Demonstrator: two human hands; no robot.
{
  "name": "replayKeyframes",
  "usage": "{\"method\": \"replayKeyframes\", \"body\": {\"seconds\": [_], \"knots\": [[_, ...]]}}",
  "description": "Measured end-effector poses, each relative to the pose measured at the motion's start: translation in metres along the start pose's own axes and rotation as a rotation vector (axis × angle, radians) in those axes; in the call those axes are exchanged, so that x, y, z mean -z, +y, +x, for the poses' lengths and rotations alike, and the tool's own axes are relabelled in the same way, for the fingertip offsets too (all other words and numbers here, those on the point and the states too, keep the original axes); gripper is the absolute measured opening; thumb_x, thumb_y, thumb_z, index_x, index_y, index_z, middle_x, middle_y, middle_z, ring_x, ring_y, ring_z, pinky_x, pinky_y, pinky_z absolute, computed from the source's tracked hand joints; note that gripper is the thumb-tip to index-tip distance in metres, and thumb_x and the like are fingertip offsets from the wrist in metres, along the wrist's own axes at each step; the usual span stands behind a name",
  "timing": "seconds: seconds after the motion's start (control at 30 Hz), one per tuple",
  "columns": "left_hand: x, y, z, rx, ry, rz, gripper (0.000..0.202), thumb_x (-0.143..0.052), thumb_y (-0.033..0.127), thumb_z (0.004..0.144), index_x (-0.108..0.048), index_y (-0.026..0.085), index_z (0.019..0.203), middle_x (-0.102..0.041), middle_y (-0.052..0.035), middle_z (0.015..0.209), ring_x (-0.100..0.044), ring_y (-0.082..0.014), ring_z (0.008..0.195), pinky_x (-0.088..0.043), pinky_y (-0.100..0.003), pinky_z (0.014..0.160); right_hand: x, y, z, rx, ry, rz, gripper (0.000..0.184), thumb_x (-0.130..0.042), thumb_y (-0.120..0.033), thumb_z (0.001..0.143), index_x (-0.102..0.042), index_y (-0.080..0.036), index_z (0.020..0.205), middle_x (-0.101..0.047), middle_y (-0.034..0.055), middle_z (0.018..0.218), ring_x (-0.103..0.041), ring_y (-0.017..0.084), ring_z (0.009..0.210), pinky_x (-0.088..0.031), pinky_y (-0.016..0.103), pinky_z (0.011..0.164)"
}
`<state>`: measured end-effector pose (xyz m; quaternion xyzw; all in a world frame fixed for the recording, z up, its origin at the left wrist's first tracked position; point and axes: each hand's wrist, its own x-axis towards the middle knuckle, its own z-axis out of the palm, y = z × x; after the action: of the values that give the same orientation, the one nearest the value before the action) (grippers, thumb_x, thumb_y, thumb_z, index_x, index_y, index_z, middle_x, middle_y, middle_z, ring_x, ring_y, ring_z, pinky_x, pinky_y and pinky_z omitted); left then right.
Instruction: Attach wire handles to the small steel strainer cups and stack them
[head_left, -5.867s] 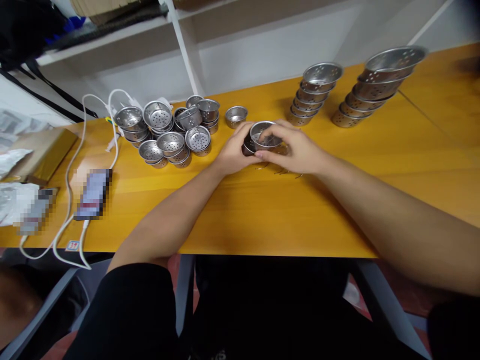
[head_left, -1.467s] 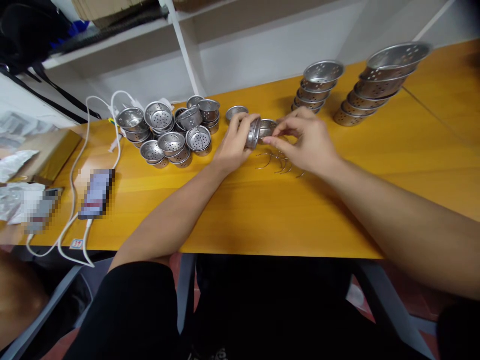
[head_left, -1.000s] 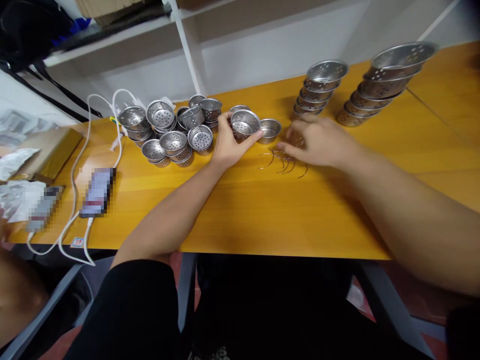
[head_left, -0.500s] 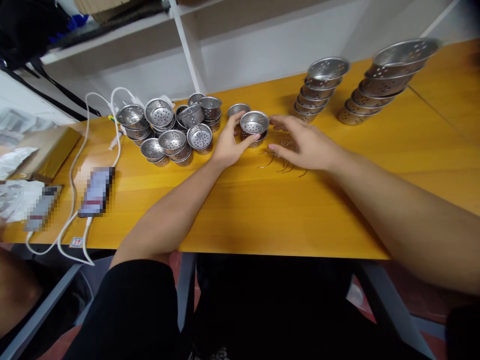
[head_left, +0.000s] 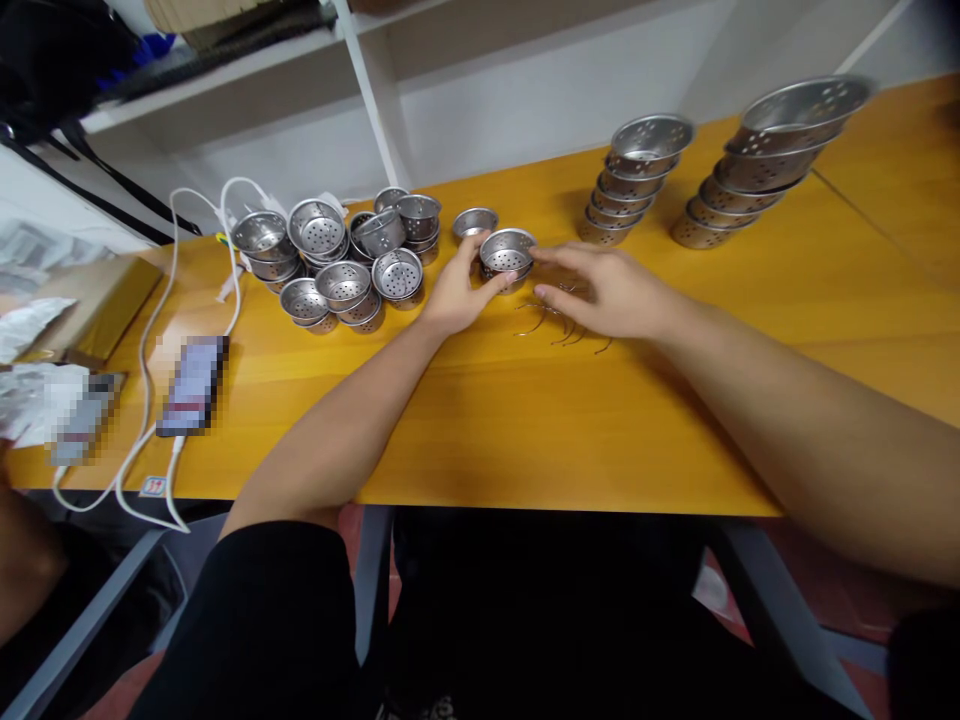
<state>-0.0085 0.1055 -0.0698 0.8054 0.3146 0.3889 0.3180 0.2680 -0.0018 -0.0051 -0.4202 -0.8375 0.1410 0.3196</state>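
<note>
My left hand [head_left: 459, 292] grips a small perforated metal cup [head_left: 508, 252] from its left side, thumb in front and fingers behind. This cup sits nested in another one, whose lower wall shows beneath it. My right hand [head_left: 609, 288] has thumb and fingers apart. Its fingertips are at the cup's right rim; whether they press on it I cannot tell. Below that hand lie several thin bent wire pieces [head_left: 570, 330], partly covered by it. Just behind my left fingers stands another metal cup [head_left: 475, 222].
Several short stacks of perforated cups [head_left: 343, 288] crowd the left. Two tall leaning stacks, a narrower [head_left: 626, 190] and a wider [head_left: 757, 180], stand at the right. A phone [head_left: 193, 385] with white cables lies left, near a cardboard box [head_left: 97, 310]. Another person's arm [head_left: 26, 570] shows at far left.
The upper cup has sunk lower into the one under it. My right fingertips have come in to its rim, while my left hand has stayed nearly in place.
</note>
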Motion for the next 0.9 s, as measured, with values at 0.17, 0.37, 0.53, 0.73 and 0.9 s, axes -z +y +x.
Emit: {"method": "replayKeyframes", "body": {"seconds": [0.17,0.37,0.53,0.73,0.9], "knots": [[-0.001,0.000,-0.002,-0.012,0.046,0.152,0.104,-0.082,0.088,0.099,-0.042,0.028,0.175,-0.049,-0.0232,0.190,-0.051,-0.0423,0.181,-0.044,-0.062,0.151,0.002,-0.007,0.000,-0.009,0.029,-0.062,0.064,-0.065,-0.058,0.115,-0.072,-0.030,0.173,-0.079,0.0182,0.161,-0.077,0.051,0.144,-0.060,0.078,0.127],[0.004,-0.006,0.005,0.102,0.092,0.062,0.091,-0.075,0.078,0.109,-0.042,0.034,0.181,-0.037,-0.0162,0.201,-0.032,-0.0388,0.193,-0.027,-0.064,0.159,0.001,-0.027,-0.002,-0.001,-0.048,-0.085,0.073,-0.058,-0.061,0.117,-0.060,-0.035,0.185,-0.083,0.0147,0.145,-0.082,0.044,0.126,-0.065,0.068,0.119],[0.012,-0.023,0.016,0.234,0.098,0.010,0.062,-0.071,0.051,0.113,-0.058,0.036,0.172,-0.050,-0.0087,0.196,-0.036,-0.0395,0.191,-0.025,-0.069,0.159,-0.007,-0.024,0.003,-0.036,-0.115,-0.133,0.087,-0.063,-0.060,0.112,-0.048,-0.028,0.192,-0.086,0.0162,0.137,-0.083,0.042,0.110,-0.069,0.064,0.106],[0.009,-0.018,0.012,0.212,0.110,0.177,0.064,-0.073,0.024,0.102,-0.065,0.029,0.166,-0.062,-0.0143,0.182,-0.052,-0.0405,0.178,-0.033,-0.066,0.158,-0.003,-0.012,0.006,-0.064,-0.080,-0.137,0.067,-0.063,-0.065,0.112,-0.069,-0.029,0.168,-0.087,0.0167,0.132,-0.083,0.045,0.115,-0.067,0.067,0.109],[0.006,0.002,-0.002,0.182,0.100,0.327,0.065,-0.087,0.021,0.095,-0.070,0.026,0.158,-0.066,-0.0181,0.156,-0.058,-0.0482,0.165,-0.033,-0.076,0.155,0.014,-0.010,0.004,-0.150,-0.017,-0.164,0.052,-0.063,-0.066,0.112,-0.078,-0.025,0.140,-0.085,0.0214,0.128,-0.083,0.048,0.115,-0.067,0.071,0.108]]}}
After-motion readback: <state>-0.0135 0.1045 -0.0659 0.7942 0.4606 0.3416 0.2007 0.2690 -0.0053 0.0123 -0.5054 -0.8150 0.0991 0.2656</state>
